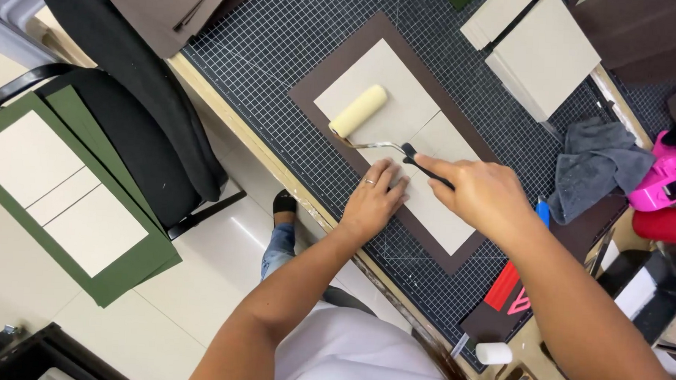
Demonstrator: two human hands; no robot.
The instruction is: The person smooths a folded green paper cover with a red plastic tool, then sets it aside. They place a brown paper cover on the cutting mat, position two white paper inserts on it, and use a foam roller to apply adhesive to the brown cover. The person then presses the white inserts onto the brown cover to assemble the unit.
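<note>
Cream boards (pixel 391 109) lay glued on a brown sheet (pixel 320 79) atop the gridded cutting mat (pixel 284 36) on the worktop. The right hand (pixel 486 193) had its fingers clamped round the black handle of a pale yellow foam roller (pixel 358 111), which rested on the upper board. The left hand (pixel 374 199) pressed flat on the boards just beside the handle, fingers together

White short-sleeved top, blue jeans, dark shoe (pixel 284 203); left hand (pixel 373 201) wears what seems a ring.
</note>
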